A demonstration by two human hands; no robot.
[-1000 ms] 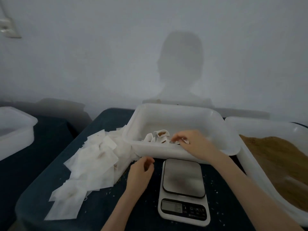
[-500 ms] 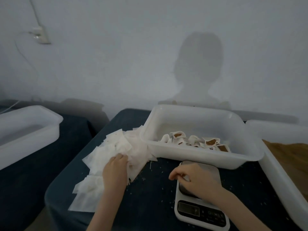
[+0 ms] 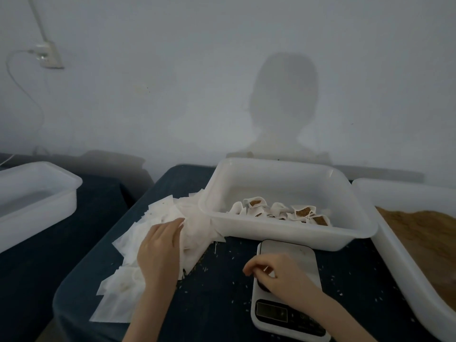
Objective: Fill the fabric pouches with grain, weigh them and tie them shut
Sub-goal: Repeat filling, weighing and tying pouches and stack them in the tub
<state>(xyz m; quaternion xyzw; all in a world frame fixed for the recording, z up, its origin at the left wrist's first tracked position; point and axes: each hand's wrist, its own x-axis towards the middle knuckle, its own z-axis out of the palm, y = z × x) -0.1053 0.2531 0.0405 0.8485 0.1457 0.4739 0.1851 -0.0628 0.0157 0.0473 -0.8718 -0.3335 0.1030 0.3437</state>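
The heap of flat, empty white fabric pouches [image 3: 158,233] spreads across the dark blue table [image 3: 217,292] in the lower left of the frame, its upper edge touching the left wall of the white rectangular plastic tub [image 3: 291,233] at centre. The left hand [image 3: 160,250] lies palm down on this heap with fingers nearly straight and relaxed, the fingertips reaching toward the tub. Inside the tub, along its near wall, lie several filled white pouches [image 3: 283,209] showing brown grain (a few with loose strings). Just below the tub sits the white digital kitchen scale with a grey platform [image 3: 293,255], lower centre. The right hand [image 3: 276,271] hovers over the scale's left part with fingers curled; a thin pale strand shows at the fingertips, but whether it is pinched I cannot tell. At the right edge, the large white tray of brown grain [image 3: 419,233] stands beside the tub. Stray grains dot the table around the scale. A second white plastic tub [image 3: 37,193] sits at the left edge, well apart.

Compared with 0.5 s ago, both hands hold much the same places; 1 s ago the right hand was reaching into the central tub and the left hung curled beside the scale.
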